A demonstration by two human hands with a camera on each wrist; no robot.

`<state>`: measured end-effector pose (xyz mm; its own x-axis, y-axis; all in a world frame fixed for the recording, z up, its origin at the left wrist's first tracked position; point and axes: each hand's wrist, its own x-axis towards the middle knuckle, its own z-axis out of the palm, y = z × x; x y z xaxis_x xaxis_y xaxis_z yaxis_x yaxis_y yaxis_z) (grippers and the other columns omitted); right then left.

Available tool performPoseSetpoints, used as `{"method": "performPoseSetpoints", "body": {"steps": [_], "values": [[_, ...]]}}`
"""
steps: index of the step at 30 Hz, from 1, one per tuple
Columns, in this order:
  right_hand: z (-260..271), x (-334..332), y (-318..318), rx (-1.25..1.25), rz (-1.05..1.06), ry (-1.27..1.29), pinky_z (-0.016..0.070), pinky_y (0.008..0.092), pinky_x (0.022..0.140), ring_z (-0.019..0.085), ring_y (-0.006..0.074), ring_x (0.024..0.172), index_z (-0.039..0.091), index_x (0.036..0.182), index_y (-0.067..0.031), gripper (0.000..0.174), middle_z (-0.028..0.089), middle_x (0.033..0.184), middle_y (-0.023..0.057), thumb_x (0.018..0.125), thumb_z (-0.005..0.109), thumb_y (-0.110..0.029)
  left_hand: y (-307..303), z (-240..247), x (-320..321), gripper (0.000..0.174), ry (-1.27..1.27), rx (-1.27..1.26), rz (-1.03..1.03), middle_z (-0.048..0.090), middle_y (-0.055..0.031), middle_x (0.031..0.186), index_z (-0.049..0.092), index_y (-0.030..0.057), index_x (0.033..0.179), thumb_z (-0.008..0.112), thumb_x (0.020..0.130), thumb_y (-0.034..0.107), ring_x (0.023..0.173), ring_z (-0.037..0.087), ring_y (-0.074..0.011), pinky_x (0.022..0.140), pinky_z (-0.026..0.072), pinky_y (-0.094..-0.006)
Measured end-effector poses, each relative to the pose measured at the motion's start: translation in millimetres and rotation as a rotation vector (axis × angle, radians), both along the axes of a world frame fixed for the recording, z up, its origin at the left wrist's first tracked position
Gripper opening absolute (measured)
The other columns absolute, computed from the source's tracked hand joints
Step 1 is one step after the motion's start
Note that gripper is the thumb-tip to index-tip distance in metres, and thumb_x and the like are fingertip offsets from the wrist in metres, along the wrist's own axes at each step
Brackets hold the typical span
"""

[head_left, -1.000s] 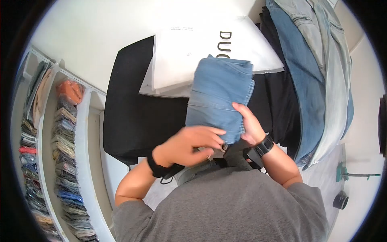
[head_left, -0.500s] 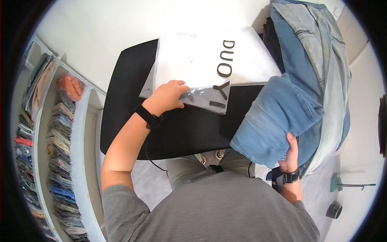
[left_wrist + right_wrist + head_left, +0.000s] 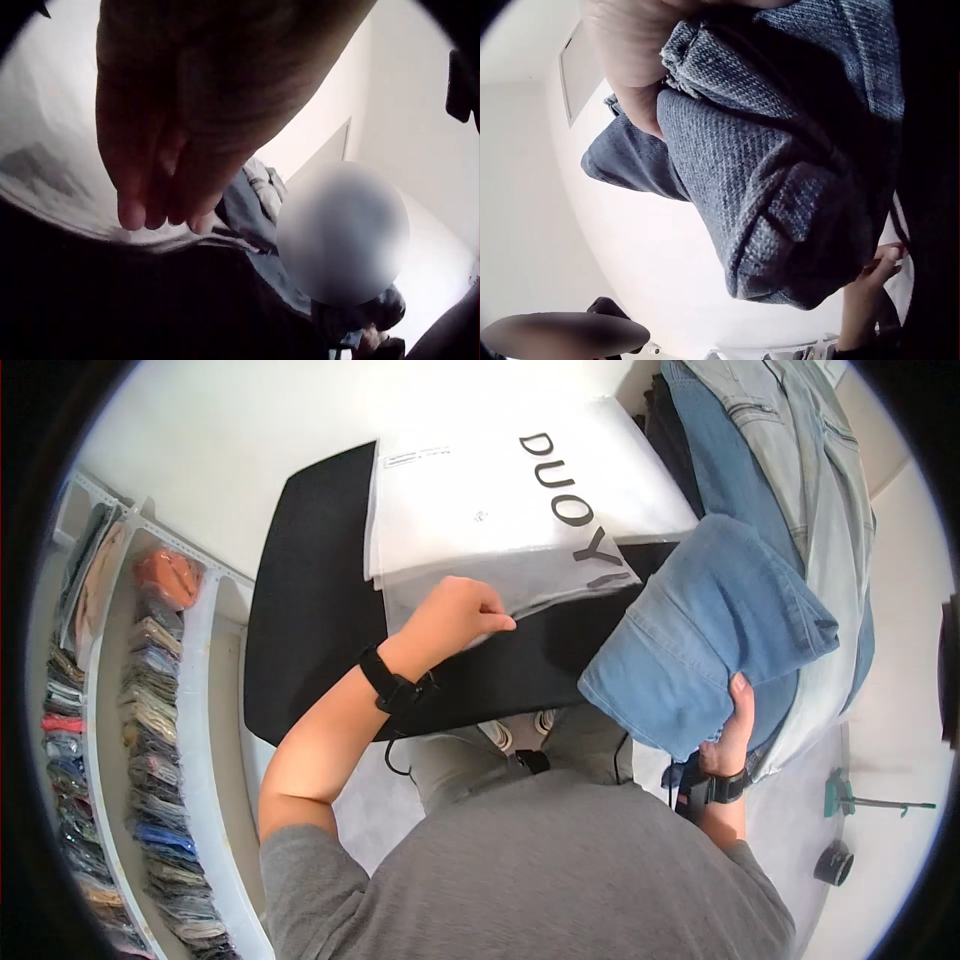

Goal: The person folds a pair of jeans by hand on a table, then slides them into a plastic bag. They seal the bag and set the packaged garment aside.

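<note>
The left hand [image 3: 450, 622] pinches the near edge of a plastic bag [image 3: 450, 510] printed with black letters, which lies on the black table. In the left wrist view the fingertips of that hand [image 3: 165, 165] meet at the pale bag edge [image 3: 97, 225]. At the right, the right hand [image 3: 730, 730] grips a folded pair of blue jeans [image 3: 690, 630] by its lower edge, thumb on top, held above the table's right side. Close up in the right wrist view, the thick denim folds [image 3: 735, 172] lie in the right hand [image 3: 634, 60].
Long jeans [image 3: 820, 540] in blue and pale grey-blue hang over the right end of the black table [image 3: 310, 600]. Shelves [image 3: 215, 780] with stacks of bagged clothes stand at the left. A green-headed tool [image 3: 840, 795] and a black roll [image 3: 833, 863] are at the lower right.
The folded jeans have moved right, off the bag, in the right hand. My left hand has left the jeans, reached the bag and pinched its edge; the bag has turned slightly.
</note>
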<state>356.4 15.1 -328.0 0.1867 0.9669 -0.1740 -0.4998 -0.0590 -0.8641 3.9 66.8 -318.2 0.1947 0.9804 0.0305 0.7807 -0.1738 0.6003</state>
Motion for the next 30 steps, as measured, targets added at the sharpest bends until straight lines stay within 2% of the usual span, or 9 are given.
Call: {"method": "performPoseSetpoints", "body": {"steps": [2,5,8,15,18,21,24,28,30], "values": [[-4,8,-1,-0.012,-0.008,0.02,0.0407,0.0341,0.097,0.055,0.0233,0.109,0.054,0.117,-0.0023,0.045,0.058,0.119,0.0104,0.084,0.062,-0.032,-3,-19,10,0.021,-0.111,-0.037,-0.104,0.063,-0.015,0.071,0.067,-0.0009,0.074,0.075,0.073,0.018,0.063,0.06,-0.0269,0.06,0.0466,-0.0346],[-5,18,-5,0.007,0.025,0.047,0.0393,0.0391,0.1,0.052,0.0283,0.115,0.046,0.128,-0.0008,0.059,0.054,0.126,0.0137,0.082,0.062,-0.034,-7,-31,13,0.019,-0.046,0.042,-0.131,0.062,-0.0127,0.074,0.065,0.0006,0.078,0.075,0.073,0.016,0.066,0.06,-0.0247,0.062,0.0482,-0.0347],[-3,23,-10,-0.029,-0.05,0.057,0.0434,0.0364,0.094,0.057,0.0265,0.106,0.051,0.12,0.0026,0.056,0.059,0.118,0.0144,0.08,0.065,-0.034,-13,-30,16,0.018,-0.056,0.067,-0.129,0.061,-0.0114,0.078,0.064,0.0013,0.081,0.075,0.073,0.014,0.069,0.06,-0.0241,0.064,0.0489,-0.034],[-5,21,-12,-0.062,-0.077,0.056,0.0438,0.0358,0.093,0.058,0.0265,0.105,0.052,0.119,0.0031,0.055,0.059,0.118,0.0158,0.08,0.065,-0.034,-4,-41,5,0.021,-0.141,0.017,-0.19,0.06,-0.0098,0.082,0.066,0.0034,0.09,0.075,0.073,0.012,0.07,0.06,-0.0226,0.065,0.0489,-0.0323],[-8,20,-11,-0.06,-0.049,0.04,0.0437,0.0358,0.094,0.058,0.0265,0.105,0.051,0.119,0.0036,0.055,0.059,0.118,0.0162,0.08,0.065,-0.033,-8,-34,10,0.018,-0.064,0.011,-0.15,0.06,-0.0093,0.082,0.066,0.0048,0.091,0.073,0.076,0.013,0.07,0.06,-0.0232,0.066,0.0494,-0.0338],[-7,18,-12,-0.063,0.009,0.039,0.0436,0.0358,0.094,0.058,0.0264,0.106,0.051,0.12,0.0039,0.055,0.059,0.118,0.0162,0.08,0.064,-0.032,-16,-27,27,0.013,0.024,0.138,-0.077,0.061,-0.009,0.082,0.068,0.0059,0.086,0.069,0.078,0.016,0.071,0.061,-0.0244,0.066,0.0492,-0.0345],[-13,21,-11,-0.065,0.01,-0.002,0.042,0.0372,0.097,0.056,0.0273,0.109,0.049,0.123,-0.0016,0.056,0.056,0.122,0.0137,0.081,0.063,-0.035,-13,-38,33,0.011,0.041,0.252,-0.125,0.063,-0.0091,0.082,0.068,0.0064,0.084,0.067,0.079,0.016,0.072,0.062,-0.0256,0.065,0.0488,-0.0347],[-13,20,-11,-0.062,0.01,0.012,0.041,0.0374,0.098,0.055,0.027,0.111,0.049,0.124,-0.0014,0.055,0.056,0.122,0.0137,0.082,0.063,-0.035,-7,-43,35,0.01,0.055,0.255,-0.106,0.064,-0.0095,0.08,0.068,0.0047,0.082,0.066,0.078,0.013,0.072,0.062,-0.0265,0.064,0.0486,-0.0341],[-13,20,-11,-0.054,0.006,0.016,0.0406,0.0373,0.099,0.054,0.0269,0.112,0.049,0.124,-0.0014,0.055,0.056,0.123,0.0137,0.082,0.063,-0.034,-6,-41,35,0.009,-0.052,0.096,-0.08,0.064,-0.0115,0.077,0.067,0.0029,0.081,0.065,0.078,0.011,0.07,0.062,-0.0273,0.064,0.0486,-0.0341]]}}
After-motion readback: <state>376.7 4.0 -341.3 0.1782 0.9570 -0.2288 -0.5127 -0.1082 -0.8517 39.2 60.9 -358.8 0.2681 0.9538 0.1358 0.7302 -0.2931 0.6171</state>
